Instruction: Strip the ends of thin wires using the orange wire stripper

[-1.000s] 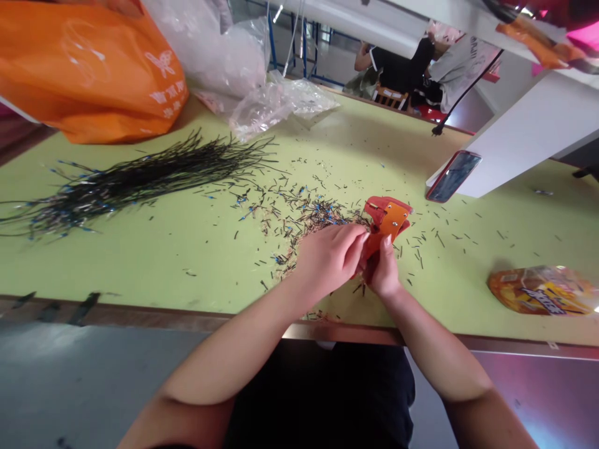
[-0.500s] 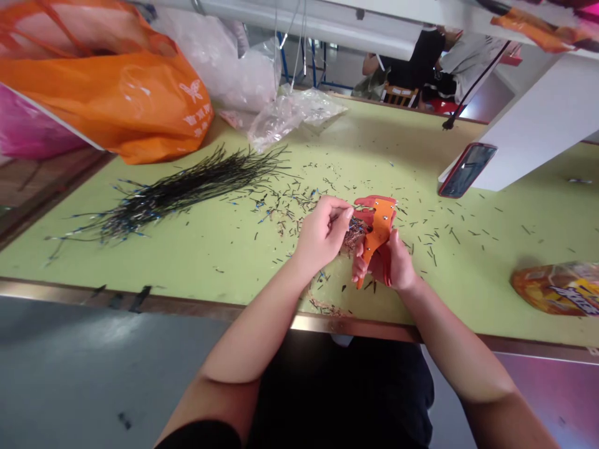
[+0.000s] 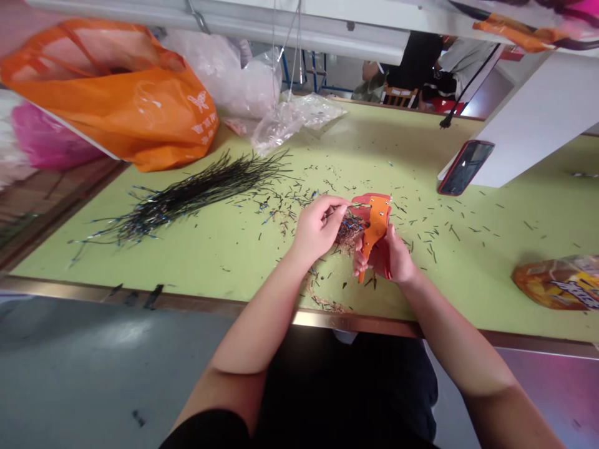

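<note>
My right hand (image 3: 390, 255) is wrapped round the handles of an orange and red hand tool (image 3: 377, 221). Fingers pinched, my left hand (image 3: 319, 226) holds a thin dark wire (image 3: 358, 205) whose far end lies at the jaws of the tool. Beneath the hands is a pile of small copper-coloured and blue scraps (image 3: 347, 234). A long bundle of black wires (image 3: 196, 190), with blue and whitish ends at its left, rests on the green tabletop (image 3: 253, 262).
An orange bag (image 3: 135, 112) and clear plastic bags (image 3: 234, 78) stand at the back left. A phone (image 3: 467, 167) leans on a white panel (image 3: 519, 125). At the right lies a snack package (image 3: 559, 282). People sit beyond the table.
The wire in my left hand now reaches the tool's jaws, and the tool has turned a little more upright. The whole view has shifted slightly.
</note>
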`<act>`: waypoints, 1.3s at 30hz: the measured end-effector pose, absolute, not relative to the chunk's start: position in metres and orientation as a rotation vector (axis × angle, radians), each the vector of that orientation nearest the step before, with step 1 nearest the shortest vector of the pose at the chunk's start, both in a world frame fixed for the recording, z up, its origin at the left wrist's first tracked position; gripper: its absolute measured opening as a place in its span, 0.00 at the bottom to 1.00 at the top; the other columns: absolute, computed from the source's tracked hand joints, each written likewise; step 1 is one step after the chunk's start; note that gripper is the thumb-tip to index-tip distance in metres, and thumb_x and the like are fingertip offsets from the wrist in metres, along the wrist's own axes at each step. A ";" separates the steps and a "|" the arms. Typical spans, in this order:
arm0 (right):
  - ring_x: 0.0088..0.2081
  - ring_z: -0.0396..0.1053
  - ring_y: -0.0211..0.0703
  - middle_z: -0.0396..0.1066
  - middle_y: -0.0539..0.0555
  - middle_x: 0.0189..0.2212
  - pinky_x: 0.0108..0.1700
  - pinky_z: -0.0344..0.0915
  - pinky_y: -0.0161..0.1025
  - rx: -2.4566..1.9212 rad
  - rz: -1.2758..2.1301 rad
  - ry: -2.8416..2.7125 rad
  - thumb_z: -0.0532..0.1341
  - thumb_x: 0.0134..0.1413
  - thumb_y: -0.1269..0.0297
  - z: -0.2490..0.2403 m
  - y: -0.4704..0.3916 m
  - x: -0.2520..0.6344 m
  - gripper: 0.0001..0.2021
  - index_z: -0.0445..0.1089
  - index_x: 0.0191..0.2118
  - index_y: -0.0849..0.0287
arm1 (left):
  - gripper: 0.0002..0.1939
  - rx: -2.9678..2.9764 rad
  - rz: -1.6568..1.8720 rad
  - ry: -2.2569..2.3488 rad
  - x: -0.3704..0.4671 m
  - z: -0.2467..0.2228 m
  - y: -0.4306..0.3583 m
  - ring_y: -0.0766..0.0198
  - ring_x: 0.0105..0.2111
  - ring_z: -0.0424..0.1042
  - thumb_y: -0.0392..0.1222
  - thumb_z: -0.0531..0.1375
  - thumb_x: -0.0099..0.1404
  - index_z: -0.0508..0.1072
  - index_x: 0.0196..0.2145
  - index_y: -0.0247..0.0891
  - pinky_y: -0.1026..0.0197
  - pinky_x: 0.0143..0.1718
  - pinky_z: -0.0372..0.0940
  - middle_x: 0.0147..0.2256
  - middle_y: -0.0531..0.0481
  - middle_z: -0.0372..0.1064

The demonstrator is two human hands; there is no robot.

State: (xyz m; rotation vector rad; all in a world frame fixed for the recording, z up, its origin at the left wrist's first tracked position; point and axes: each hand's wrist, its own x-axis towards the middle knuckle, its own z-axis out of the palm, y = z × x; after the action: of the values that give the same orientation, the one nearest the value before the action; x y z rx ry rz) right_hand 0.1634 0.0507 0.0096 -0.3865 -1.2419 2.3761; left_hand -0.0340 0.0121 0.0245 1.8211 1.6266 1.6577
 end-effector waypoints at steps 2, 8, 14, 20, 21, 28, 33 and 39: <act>0.25 0.72 0.41 0.72 0.50 0.25 0.33 0.79 0.43 -0.363 2.382 -1.242 0.59 0.58 0.23 0.010 0.052 0.164 0.37 0.75 0.40 0.59 | 0.06 1.787 1.706 1.606 -0.034 0.021 0.014 0.67 0.30 0.74 0.42 0.60 0.77 0.75 0.48 0.40 0.64 0.30 0.67 0.36 0.49 0.79; 0.25 0.74 0.42 0.72 0.50 0.25 0.32 0.79 0.43 -0.369 2.403 -1.247 0.60 0.57 0.23 0.010 0.054 0.167 0.37 0.76 0.39 0.59 | 0.05 1.824 1.685 1.591 -0.039 0.026 0.015 0.65 0.34 0.78 0.41 0.65 0.74 0.80 0.39 0.40 0.63 0.35 0.70 0.36 0.50 0.82; 0.25 0.73 0.42 0.72 0.51 0.25 0.32 0.79 0.43 -0.374 2.402 -1.239 0.62 0.55 0.23 0.009 0.057 0.168 0.37 0.76 0.40 0.59 | 0.10 2.020 1.577 1.602 -0.044 0.036 0.008 0.65 0.33 0.76 0.35 0.60 0.75 0.82 0.45 0.42 0.62 0.34 0.69 0.38 0.50 0.82; 0.25 0.74 0.42 0.72 0.51 0.25 0.33 0.79 0.42 -0.365 2.387 -1.277 0.59 0.58 0.23 0.008 0.057 0.168 0.36 0.76 0.40 0.58 | 0.11 2.028 1.487 1.737 -0.042 0.033 0.007 0.60 0.43 0.81 0.36 0.57 0.77 0.81 0.46 0.41 0.57 0.46 0.74 0.44 0.48 0.84; 0.26 0.74 0.42 0.72 0.51 0.25 0.33 0.79 0.42 -0.375 2.382 -1.287 0.59 0.58 0.23 0.008 0.057 0.168 0.36 0.76 0.40 0.58 | 0.10 2.007 1.485 1.745 -0.041 0.033 0.007 0.60 0.44 0.82 0.36 0.58 0.77 0.80 0.47 0.41 0.57 0.47 0.74 0.44 0.48 0.84; 0.26 0.72 0.42 0.71 0.51 0.25 0.33 0.79 0.43 -0.452 2.326 -1.341 0.60 0.57 0.24 0.005 0.056 0.167 0.35 0.74 0.39 0.57 | 0.08 1.872 1.431 1.854 -0.036 0.037 0.004 0.59 0.45 0.84 0.37 0.61 0.76 0.74 0.52 0.40 0.58 0.44 0.75 0.45 0.45 0.84; 0.21 0.69 0.39 0.67 0.48 0.20 0.28 0.76 0.38 -0.511 2.262 -1.370 0.61 0.58 0.25 0.004 0.052 0.164 0.33 0.72 0.33 0.57 | 0.08 1.921 1.401 1.866 -0.036 0.037 0.004 0.57 0.48 0.83 0.38 0.60 0.77 0.74 0.52 0.40 0.57 0.46 0.75 0.47 0.44 0.83; 0.15 0.57 0.35 0.58 0.43 0.15 0.19 0.65 0.36 -0.600 2.180 -1.358 0.62 0.58 0.26 0.006 0.043 0.156 0.33 0.66 0.26 0.55 | 0.08 1.948 1.329 1.894 -0.035 0.041 0.002 0.58 0.46 0.82 0.39 0.56 0.78 0.74 0.51 0.41 0.56 0.46 0.74 0.46 0.45 0.83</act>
State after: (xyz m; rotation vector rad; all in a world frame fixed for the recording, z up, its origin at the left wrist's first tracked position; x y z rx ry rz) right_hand 0.1561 0.0426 0.0063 -0.5999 -1.3584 2.1805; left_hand -0.0355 0.0020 0.0414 1.9481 1.8936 1.3288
